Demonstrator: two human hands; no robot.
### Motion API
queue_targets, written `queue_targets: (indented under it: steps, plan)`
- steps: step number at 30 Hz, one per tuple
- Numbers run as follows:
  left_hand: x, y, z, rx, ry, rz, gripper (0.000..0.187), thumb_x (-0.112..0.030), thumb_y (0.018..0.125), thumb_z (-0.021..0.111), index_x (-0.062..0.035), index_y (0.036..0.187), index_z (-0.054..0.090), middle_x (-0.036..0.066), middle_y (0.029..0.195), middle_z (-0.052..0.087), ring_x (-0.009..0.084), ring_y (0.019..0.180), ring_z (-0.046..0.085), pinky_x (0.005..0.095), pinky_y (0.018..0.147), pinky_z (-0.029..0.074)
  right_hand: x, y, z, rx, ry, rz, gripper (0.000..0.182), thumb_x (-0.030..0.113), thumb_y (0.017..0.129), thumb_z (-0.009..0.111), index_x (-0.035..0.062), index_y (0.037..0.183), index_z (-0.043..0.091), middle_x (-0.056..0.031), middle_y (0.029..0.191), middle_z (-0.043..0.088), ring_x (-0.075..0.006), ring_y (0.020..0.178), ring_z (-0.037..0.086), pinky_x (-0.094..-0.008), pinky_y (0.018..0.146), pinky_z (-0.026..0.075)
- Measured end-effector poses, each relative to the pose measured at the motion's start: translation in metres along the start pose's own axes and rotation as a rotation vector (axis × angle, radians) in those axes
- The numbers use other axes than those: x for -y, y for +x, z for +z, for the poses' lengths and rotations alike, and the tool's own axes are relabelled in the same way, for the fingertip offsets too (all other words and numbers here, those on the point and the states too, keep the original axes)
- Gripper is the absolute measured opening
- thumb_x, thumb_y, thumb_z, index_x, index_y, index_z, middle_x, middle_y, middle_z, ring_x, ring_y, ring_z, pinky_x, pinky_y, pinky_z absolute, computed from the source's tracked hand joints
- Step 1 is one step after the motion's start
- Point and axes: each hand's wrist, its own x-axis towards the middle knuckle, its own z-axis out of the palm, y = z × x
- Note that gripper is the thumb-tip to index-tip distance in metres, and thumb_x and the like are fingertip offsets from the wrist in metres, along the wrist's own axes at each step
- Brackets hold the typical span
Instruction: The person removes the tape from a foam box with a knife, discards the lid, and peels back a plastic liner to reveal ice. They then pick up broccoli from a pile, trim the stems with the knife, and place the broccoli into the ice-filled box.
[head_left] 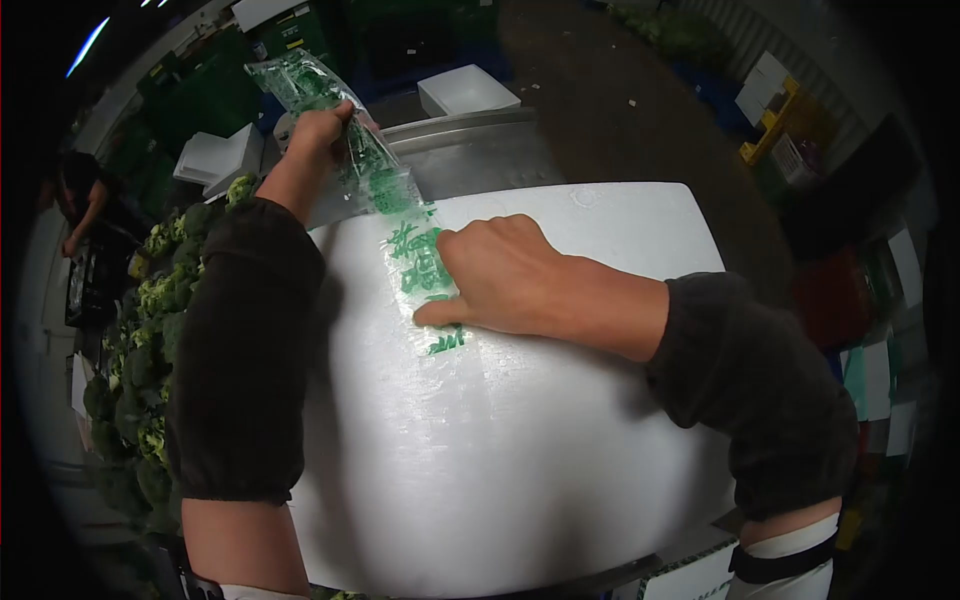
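A strip of clear packing tape with green print (447, 343) lies along the top of a white foam box (590, 420). Its far part lifts off past the box's back edge as loose, crinkled film. My left hand (318, 135), beyond that edge, is closed around this raised part; whether a roll is inside the grip is hidden. My right hand (510, 275) rests on the tape on the box top, thumb out to the left and apart from the bent fingers, whose tips are hidden beneath it. Nothing shows in its grasp.
Heaped broccoli (150, 340) lies along the left side. Behind the box is a metal surface (470, 150), with a white foam tray (468, 90) beyond it. Another person (88, 205) stands at far left by a black crate (90, 280). Yellow crates (770, 125) stand at the right back.
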Motion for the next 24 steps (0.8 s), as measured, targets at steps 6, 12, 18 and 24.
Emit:
queue_targets:
  steps: [6, 12, 18, 24]
  plan:
    - [-0.018, -0.065, -0.006, 0.298, 0.165, 0.186, 0.037, -0.040, 0.096, 0.044, -0.0061, 0.106, 0.057, 0.014, 0.103, 0.065, 0.0209, 0.089, 0.063, 0.0368, 0.080, 0.048, -0.032, 0.046, -0.030, -0.428, 0.490, -0.069, 0.020, 0.018, 0.083, 0.060, -0.0017, 0.079, 0.061, -0.0078, 0.061, 0.057, -0.0143, 0.049, 0.056, -0.0307, 0.050, 0.047]
    - [-0.003, -0.100, 0.011, 0.389, 0.440, 0.593, 0.059, -0.047, 0.087, 0.057, 0.0046, 0.117, 0.052, 0.016, 0.104, 0.063, 0.0207, 0.083, 0.064, 0.0340, 0.075, 0.051, -0.043, 0.102, -0.121, -0.814, 0.992, 0.013, 0.012, 0.003, 0.087, 0.051, -0.0059, 0.082, 0.058, -0.0143, 0.074, 0.062, -0.0202, 0.059, 0.065, -0.0285, 0.052, 0.056]
    - [0.000, -0.078, 0.015, 0.124, 0.922, 0.477, 0.032, -0.031, 0.088, 0.056, -0.0010, 0.100, 0.058, 0.010, 0.070, 0.063, 0.0194, 0.053, 0.063, 0.0305, 0.046, 0.051, 0.004, 0.107, -0.067, -0.632, 0.878, -0.273, 0.034, 0.015, 0.083, 0.059, -0.0059, 0.109, 0.053, -0.0181, 0.092, 0.065, -0.0215, 0.076, 0.068, -0.0298, 0.069, 0.054]
    - [0.000, -0.038, -0.105, -0.268, 1.007, 0.376, 0.017, -0.014, 0.087, 0.054, 0.0003, 0.092, 0.060, 0.012, 0.069, 0.064, 0.0223, 0.048, 0.063, 0.0354, 0.044, 0.051, -0.060, 0.053, 0.011, -0.187, 0.013, 0.152, 0.065, 0.043, 0.090, 0.049, -0.0060, 0.131, 0.039, -0.0279, 0.124, 0.051, -0.0377, 0.119, 0.047, -0.0419, 0.102, 0.036]
